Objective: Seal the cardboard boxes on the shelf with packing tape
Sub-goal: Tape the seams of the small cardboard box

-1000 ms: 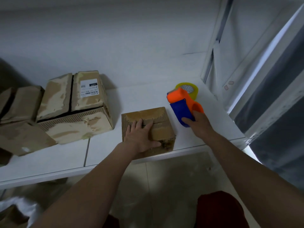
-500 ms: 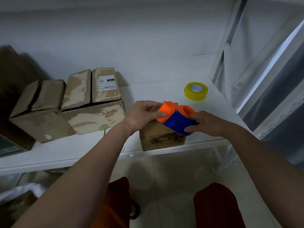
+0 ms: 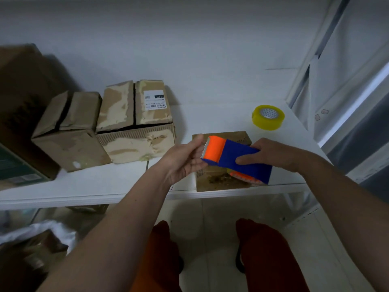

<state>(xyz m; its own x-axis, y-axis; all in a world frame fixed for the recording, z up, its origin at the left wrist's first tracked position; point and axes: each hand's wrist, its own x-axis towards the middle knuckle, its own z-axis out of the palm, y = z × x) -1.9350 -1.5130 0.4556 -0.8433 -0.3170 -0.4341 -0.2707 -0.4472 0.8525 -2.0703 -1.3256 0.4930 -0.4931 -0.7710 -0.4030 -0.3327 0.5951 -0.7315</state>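
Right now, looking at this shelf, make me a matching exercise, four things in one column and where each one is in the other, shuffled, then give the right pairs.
Things:
1. tape dispenser
2. yellow tape roll
3. labelled box
4. small box

Places:
A. at the shelf's front edge, under the hands
B. held by the right hand, left hand at its toothed end
C. lying alone at the shelf's back right
D. middle of the shelf, flaps unsealed

Pairs: 1-B, 2-C, 3-D, 4-A
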